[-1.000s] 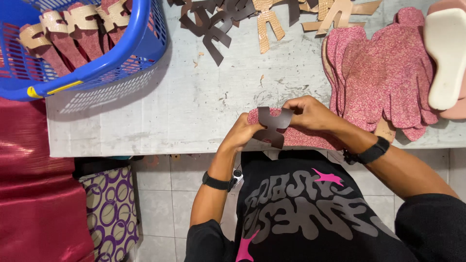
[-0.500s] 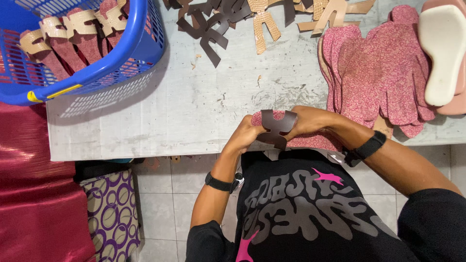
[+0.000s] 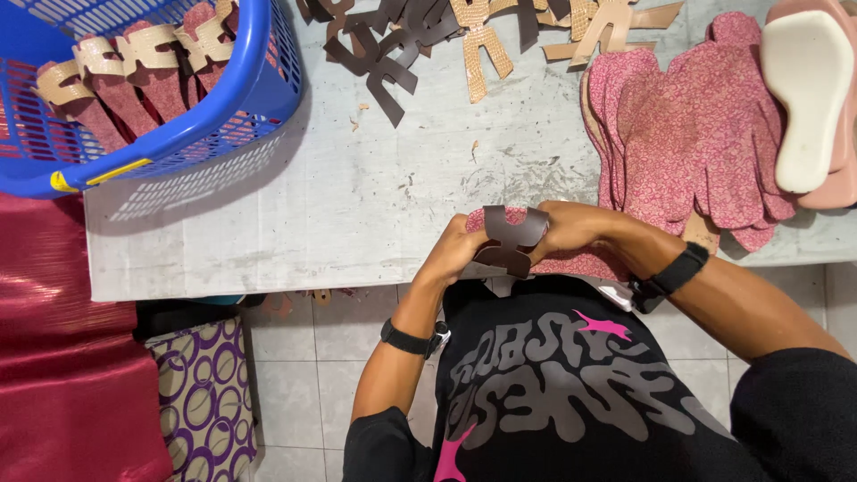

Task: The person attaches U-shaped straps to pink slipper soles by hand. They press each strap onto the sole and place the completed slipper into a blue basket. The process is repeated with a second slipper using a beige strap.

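Observation:
At the near edge of the grey table [image 3: 295,214], both my hands hold one pink patterned insole [image 3: 571,264] with a dark brown strap piece [image 3: 507,239] bent over its end. My left hand [image 3: 455,257] grips the strap and the insole from the left. My right hand [image 3: 576,228] presses on them from the right. A black band sits on each wrist.
A blue plastic basket [image 3: 223,125] with several strapped insoles stands at the far left. Loose brown and tan strap pieces [image 3: 393,54] lie at the back. A pile of pink insoles [image 3: 696,134] and pale soles [image 3: 808,89] lie at the right. Red cloth [image 3: 62,357] hangs at the left.
The strap piece has been bent further round the end of the insole, and my hands have closed in on it. The work stays at the table's near edge.

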